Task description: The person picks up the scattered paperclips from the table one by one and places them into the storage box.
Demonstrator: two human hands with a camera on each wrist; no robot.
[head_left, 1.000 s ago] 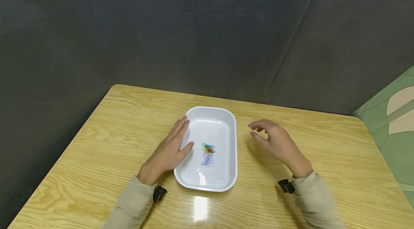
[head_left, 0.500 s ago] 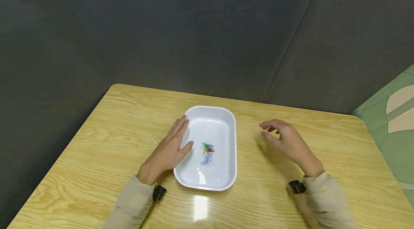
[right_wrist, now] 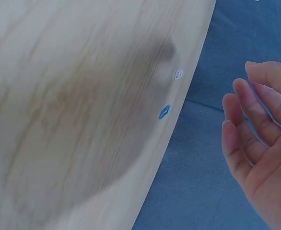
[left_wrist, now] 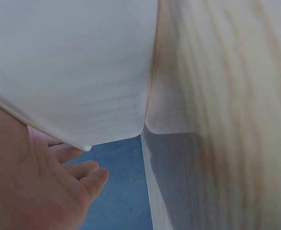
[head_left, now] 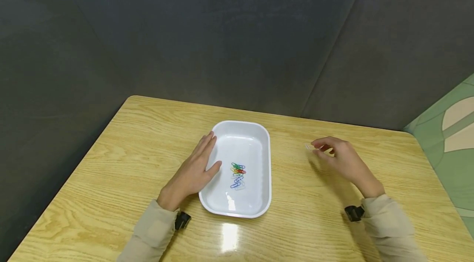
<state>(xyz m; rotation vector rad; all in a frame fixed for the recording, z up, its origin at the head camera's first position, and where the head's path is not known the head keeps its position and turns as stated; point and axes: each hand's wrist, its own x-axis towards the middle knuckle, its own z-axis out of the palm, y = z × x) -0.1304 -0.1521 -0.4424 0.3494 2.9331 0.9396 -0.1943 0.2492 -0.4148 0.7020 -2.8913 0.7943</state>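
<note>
A white rectangular tray (head_left: 255,208) sits on the wooden table with several coloured paper clips (head_left: 238,171) in a small pile inside. My left hand (head_left: 190,173) lies along the tray's left rim, fingers straight and thumb over the inside; the left wrist view shows the hand beside the tray wall. Right of the tray, my right hand (head_left: 340,157) hovers over the table, fingers loosely bent and holding nothing visible. Near its fingertips is a white paper clip (head_left: 307,146). In the right wrist view a white paper clip (right_wrist: 178,74) and a blue paper clip (right_wrist: 164,112) lie on the table.
The wooden table (head_left: 122,163) extends on both sides of the tray. A dark cloth wall (head_left: 222,40) rises behind its back edge. At the far right hangs a green patterned cloth (head_left: 455,151).
My right hand has moved right, away from the tray, and a white paper clip now shows by its fingertips. The left hand, tray and clip pile have stayed in place.
</note>
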